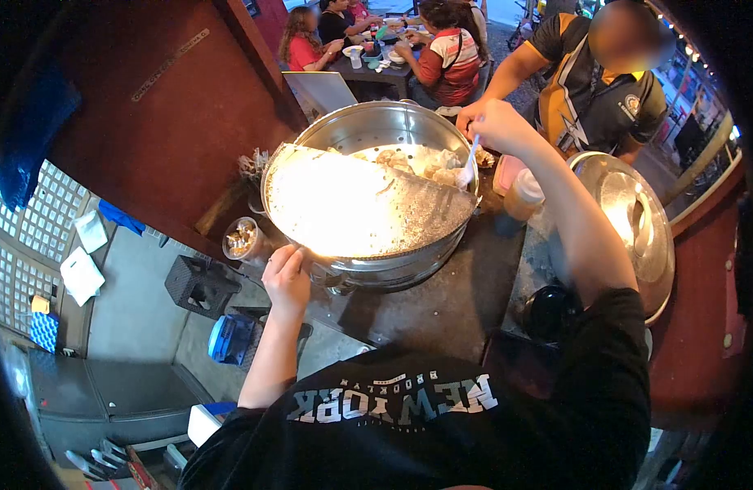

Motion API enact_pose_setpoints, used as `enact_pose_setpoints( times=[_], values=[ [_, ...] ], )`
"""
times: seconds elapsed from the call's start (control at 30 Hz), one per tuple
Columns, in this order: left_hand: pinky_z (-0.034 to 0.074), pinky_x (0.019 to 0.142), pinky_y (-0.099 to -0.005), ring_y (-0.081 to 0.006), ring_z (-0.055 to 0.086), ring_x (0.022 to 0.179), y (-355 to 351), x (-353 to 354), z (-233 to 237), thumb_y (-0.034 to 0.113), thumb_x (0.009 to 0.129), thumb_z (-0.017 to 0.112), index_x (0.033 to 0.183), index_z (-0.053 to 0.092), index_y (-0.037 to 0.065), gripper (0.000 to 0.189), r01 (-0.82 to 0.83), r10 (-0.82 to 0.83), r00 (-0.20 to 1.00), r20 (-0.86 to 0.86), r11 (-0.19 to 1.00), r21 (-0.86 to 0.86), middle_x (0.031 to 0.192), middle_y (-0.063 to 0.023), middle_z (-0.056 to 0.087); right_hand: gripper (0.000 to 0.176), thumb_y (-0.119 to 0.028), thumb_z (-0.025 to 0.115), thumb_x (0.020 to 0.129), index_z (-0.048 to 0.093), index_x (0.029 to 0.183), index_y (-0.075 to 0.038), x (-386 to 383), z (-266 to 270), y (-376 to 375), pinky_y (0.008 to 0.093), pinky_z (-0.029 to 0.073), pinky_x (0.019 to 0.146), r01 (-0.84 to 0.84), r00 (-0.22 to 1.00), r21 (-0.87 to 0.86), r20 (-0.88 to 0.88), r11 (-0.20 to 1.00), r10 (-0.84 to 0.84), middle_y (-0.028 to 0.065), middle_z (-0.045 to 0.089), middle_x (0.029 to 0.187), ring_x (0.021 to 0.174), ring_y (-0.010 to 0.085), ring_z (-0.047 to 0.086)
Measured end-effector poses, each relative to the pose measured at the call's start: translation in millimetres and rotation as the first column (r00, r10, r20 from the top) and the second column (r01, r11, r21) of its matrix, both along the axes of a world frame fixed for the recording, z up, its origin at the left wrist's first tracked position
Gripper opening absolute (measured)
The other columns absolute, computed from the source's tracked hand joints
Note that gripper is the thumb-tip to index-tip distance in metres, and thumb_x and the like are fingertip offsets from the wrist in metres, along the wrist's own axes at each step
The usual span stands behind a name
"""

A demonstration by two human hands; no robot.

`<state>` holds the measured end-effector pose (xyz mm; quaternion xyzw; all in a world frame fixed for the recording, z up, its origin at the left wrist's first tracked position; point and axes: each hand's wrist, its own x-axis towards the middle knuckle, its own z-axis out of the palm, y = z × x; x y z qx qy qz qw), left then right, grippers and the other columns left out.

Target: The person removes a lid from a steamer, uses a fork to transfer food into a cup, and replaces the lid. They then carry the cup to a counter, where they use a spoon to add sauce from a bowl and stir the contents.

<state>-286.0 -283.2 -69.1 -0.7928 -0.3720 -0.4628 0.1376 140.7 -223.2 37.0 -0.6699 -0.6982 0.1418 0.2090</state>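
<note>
My left hand (pixel 285 279) is closed at the near left edge of a shiny metal cover (pixel 429 214), its fingers pinching the rim. The cover lies over the near half of a large round metal steamer (pixel 393 273) and glares brightly. Behind its straight edge, pale dumplings (pixel 438 163) sit on the perforated tray (pixel 362 153). My right hand (pixel 504 128), reaching over the far right rim, is closed round the handle of a white plastic spoon (pixel 468 169). The spoon's head points down beside the dumplings.
A person in a black and yellow shirt (pixel 585 98) stands opposite, one arm reaching near my right hand. A squeeze bottle (pixel 523 196) and a large round lid (pixel 626 233) lie right of the steamer. A plastic cup (pixel 242 239) stands left. Several people sit at a far table (pixel 380 72).
</note>
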Motion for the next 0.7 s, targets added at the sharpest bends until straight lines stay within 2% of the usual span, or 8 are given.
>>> enact_pose_setpoints(
  times=[0.13,0.23,0.33,0.43,0.47,0.5,0.57,0.7],
  values=[
    [0.052,0.067,-0.0349,-0.0288,0.064,0.075,1,-1,-9,-0.009,0.062,0.066,0.076,0.065,-0.002,0.017,0.001,-0.001,1.0,0.02,1.0,0.003,0.083,-0.0137,0.065,0.021,-0.02,0.063,0.08,0.069,0.082,0.0,-17,-22,12,0.0394,0.052,0.07,-0.039,0.978,0.347,0.204,0.937,-0.035,0.0161,0.067,0.077,0.076,0.0322,0.067],
    [0.053,0.068,-0.035,-0.0291,0.064,0.076,0,0,-7,-0.01,0.062,0.065,0.077,0.065,-0.002,0.018,0.004,-0.004,0.999,0.04,1.0,-0.004,0.084,-0.0141,0.065,0.015,-0.019,0.067,0.083,0.067,0.085,-0.004,45,-97,101,0.0376,0.053,0.073,-0.329,0.895,0.016,0.326,0.944,0.306,0.0132,0.067,0.085,0.082,0.0305,0.066],
    [0.053,0.068,-0.0348,-0.029,0.065,0.076,-1,0,-7,-0.01,0.061,0.066,0.078,0.066,-0.001,0.019,-0.011,0.011,1.0,0.03,1.0,0.004,0.085,-0.0142,0.065,0.013,-0.019,0.069,0.084,0.067,0.092,-0.008,72,-99,141,0.0349,0.053,0.076,-0.673,0.589,-0.264,0.373,0.691,0.717,0.0127,0.067,0.095,0.089,0.0258,0.066],
    [0.053,0.068,-0.0346,-0.0287,0.065,0.077,-2,2,-1,-0.008,0.06,0.068,0.078,0.066,-0.001,0.02,-0.016,0.015,1.0,0.018,1.0,0.018,0.085,-0.014,0.065,0.004,-0.014,0.068,0.082,0.068,0.084,-0.01,86,-97,164,0.0344,0.053,0.072,-0.984,0.153,-0.044,0.272,0.171,0.95,0.0135,0.067,0.087,0.083,0.0258,0.067],
    [0.053,0.068,-0.0345,-0.0286,0.065,0.077,-3,2,1,-0.008,0.06,0.068,0.078,0.066,-0.001,0.02,-0.013,0.013,1.0,0.017,1.0,0.021,0.085,-0.0139,0.065,0.007,-0.014,0.066,0.082,0.068,0.082,-0.007,92,-111,156,0.0354,0.053,0.071,-0.866,0.462,-0.009,0.368,0.5,0.806,0.0151,0.067,0.084,0.08,0.0273,0.067],
    [0.053,0.068,-0.0344,-0.0285,0.065,0.077,-3,1,0,-0.008,0.06,0.069,0.079,0.066,-0.001,0.02,-0.01,0.009,1.0,0.015,1.0,0.017,0.085,-0.0138,0.065,0.01,-0.015,0.065,0.081,0.068,0.08,-0.005,43,-100,91,0.0364,0.053,0.07,-0.384,0.882,0.146,0.349,0.912,0.315,0.0168,0.066,0.081,0.078,0.0289,0.067],
    [0.053,0.068,-0.0342,-0.0283,0.065,0.077,-1,0,-3,-0.007,0.059,0.07,0.079,0.066,0.0,0.021,-0.003,0.003,1.0,0.016,1.0,0.015,0.085,-0.0135,0.065,0.017,-0.016,0.061,0.08,0.068,0.075,-0.001,14,-71,42,0.0383,0.052,0.067,-0.027,0.978,0.317,0.204,0.948,-0.04,0.02,0.066,0.075,0.073,0.0319,0.066],
    [0.052,0.068,-0.0342,-0.0282,0.064,0.076,-1,0,-1,-0.008,0.06,0.07,0.079,0.066,0.0,0.021,0.016,-0.015,1.0,0.017,1.0,-0.015,0.085,-0.0127,0.065,0.028,-0.022,0.059,0.078,0.068,0.072,0.004,11,-29,12,0.0406,0.051,0.063,0.131,0.987,0.265,-0.124,0.955,-0.101,0.0196,0.064,0.065,0.063,0.032,0.065]
  ],
)
